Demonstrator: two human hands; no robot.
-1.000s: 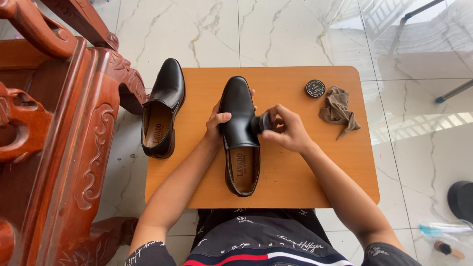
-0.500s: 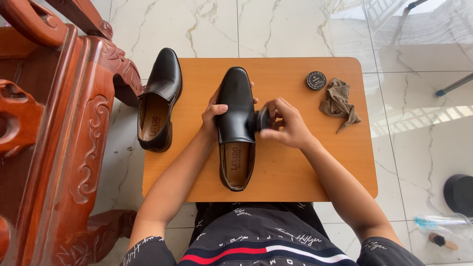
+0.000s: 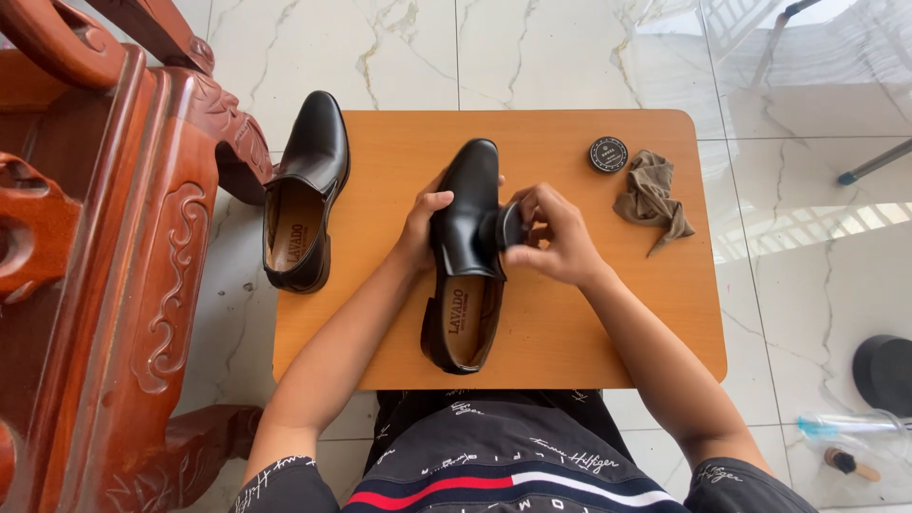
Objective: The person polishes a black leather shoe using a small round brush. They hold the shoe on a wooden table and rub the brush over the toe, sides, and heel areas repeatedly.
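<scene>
The black shoe [image 3: 464, 256] lies along the middle of the desk [image 3: 570, 332], toe pointing away from the person, and both hands are on it. The left hand [image 3: 421, 228] is closed around its left side, holding it steady. The right hand [image 3: 556, 237] grips a small dark applicator pad [image 3: 510, 226] pressed against the shoe's right side, so the polishing of the upper looks to be under way. The next stroke calls for a firm hold on the left and even pressure across the leather.

Beyond the right hand sit a round polish tin [image 3: 608, 154] and a crumpled brown cloth [image 3: 654, 198]. Left of the left hand, the second shoe [image 3: 304, 195] overhangs the desk's edge. Further left stands a carved wooden chair [image 3: 104, 266], on a white marble floor [image 3: 570, 47].
</scene>
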